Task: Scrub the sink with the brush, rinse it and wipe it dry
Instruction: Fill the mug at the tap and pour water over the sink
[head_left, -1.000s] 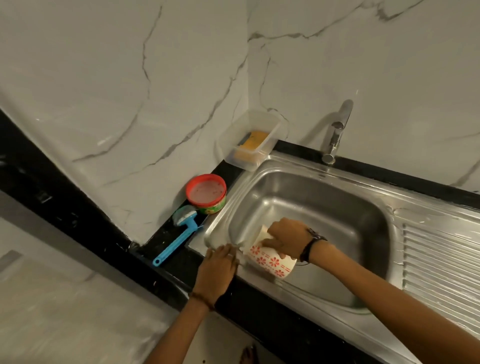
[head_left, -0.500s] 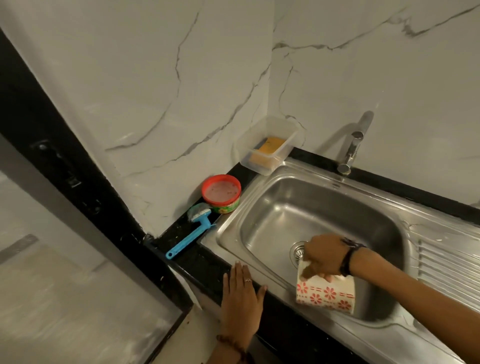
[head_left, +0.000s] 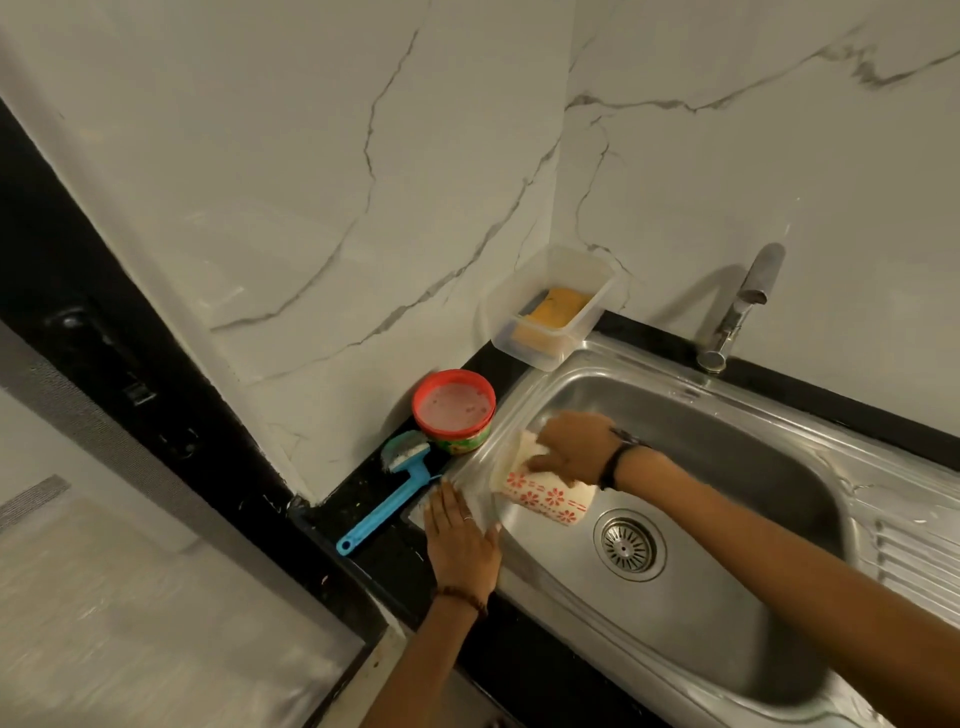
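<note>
A steel sink (head_left: 727, 613) with a round drain strainer (head_left: 629, 544) fills the right of the view. My right hand (head_left: 571, 447) presses a white cloth with red flowers (head_left: 545, 493) against the basin's left inner wall, fingers curled over its top. My left hand (head_left: 460, 540) lies flat on the sink's near left rim corner, fingers straight. A blue-handled brush (head_left: 389, 504) lies on the black counter just left of the sink, untouched.
A red-rimmed tub of paste (head_left: 453, 408) stands beside the brush. A clear plastic box with a yellow sponge (head_left: 550, 312) sits in the back corner. The tap (head_left: 737, 306) rises behind the basin. A ribbed drainboard (head_left: 919, 561) lies to the right. Marble walls enclose the corner.
My right hand carried the cloth from the basin's near wall by the drain up to its left wall. My left hand moved from the counter edge onto the sink's rim corner.
</note>
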